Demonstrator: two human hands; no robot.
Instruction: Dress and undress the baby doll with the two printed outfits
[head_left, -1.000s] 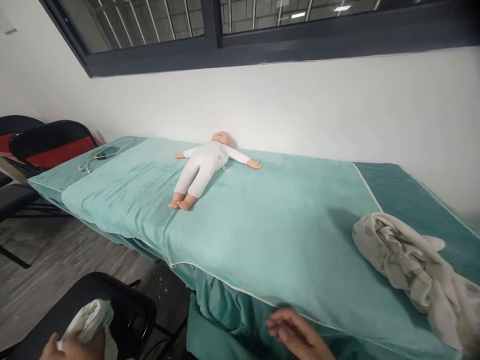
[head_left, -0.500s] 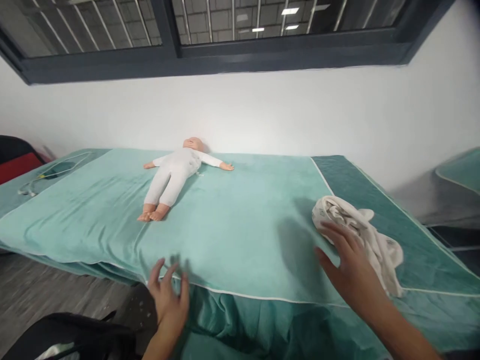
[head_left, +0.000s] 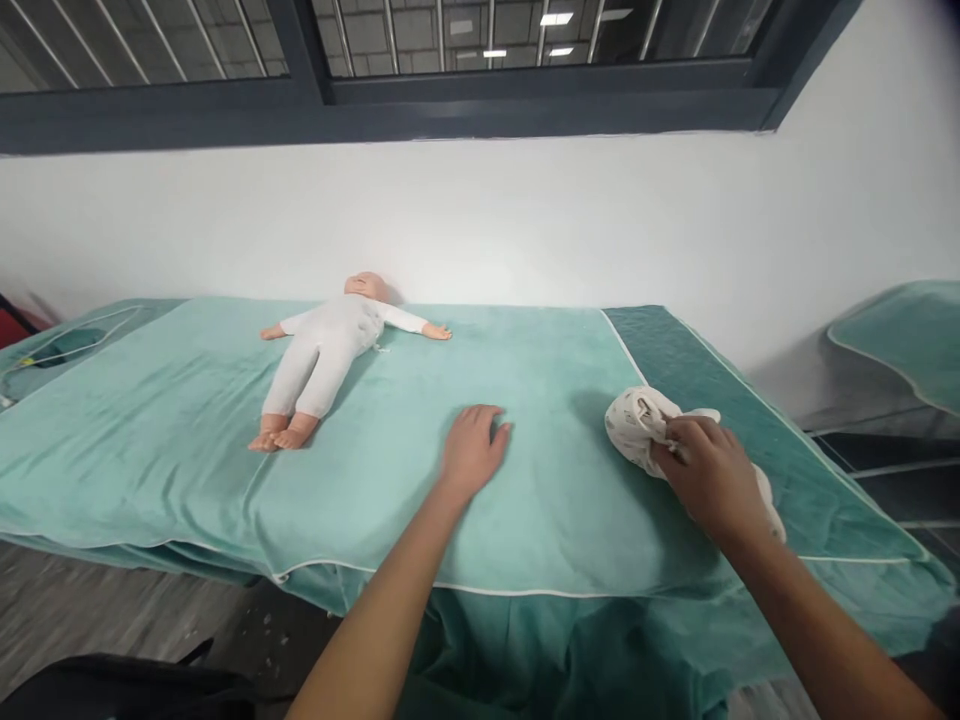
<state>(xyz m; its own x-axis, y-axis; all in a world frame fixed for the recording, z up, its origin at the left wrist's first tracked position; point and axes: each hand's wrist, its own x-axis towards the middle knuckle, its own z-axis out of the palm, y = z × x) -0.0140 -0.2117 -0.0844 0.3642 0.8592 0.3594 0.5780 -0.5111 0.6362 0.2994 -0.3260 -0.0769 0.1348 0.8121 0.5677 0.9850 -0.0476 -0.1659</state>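
Note:
My right hand (head_left: 709, 475) grips a crumpled white patterned cloth garment (head_left: 637, 425) at the right of the green-covered bed (head_left: 525, 520). Part of the cloth is hidden under the hand and wrist. My left hand (head_left: 474, 450) is over the middle of the bed, holding nothing, its thumb apart from the fingers. A baby doll (head_left: 330, 345) in a white body suit lies on its back to the left, arms spread and bare feet towards me. Neither hand touches the doll.
A dark window frame (head_left: 450, 115) with bars runs above the white wall (head_left: 510, 220). At the far left lies a thin looped cord (head_left: 75, 345). A black bag (head_left: 112, 690) is at the lower left. Another green cover (head_left: 907, 340) hangs at the right.
My right hand has closed on the cloth garment. My left hand has moved forward and right, from the bed's front edge to above its middle. The view has shifted slightly right.

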